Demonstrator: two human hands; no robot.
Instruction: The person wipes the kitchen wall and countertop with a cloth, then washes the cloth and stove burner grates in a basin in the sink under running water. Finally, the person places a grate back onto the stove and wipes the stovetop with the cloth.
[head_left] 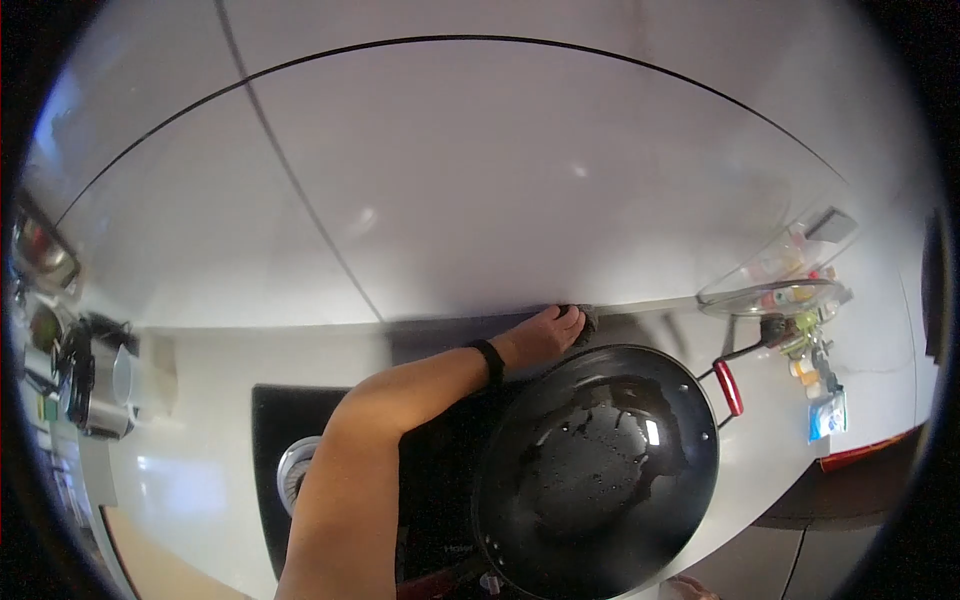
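My left hand, below a black wristband, reaches past the wok to the back edge of the counter. Its fingers are closed on a dark grey scrubbing pad or cloth, pressed where counter meets wall; its exact kind is unclear. Right in front sits a large black wok with a red side handle and water drops inside. It stands over the right part of a black cooktop. Only a sliver of my right hand shows at the bottom edge, below the wok; its fingers cannot be made out.
A burner lies at the cooktop's left, beside my forearm. A glass lid leans at the right, near bottles and a blue-white packet. On the far left stands a metal cooker. Behind the counter rises a pale wall.
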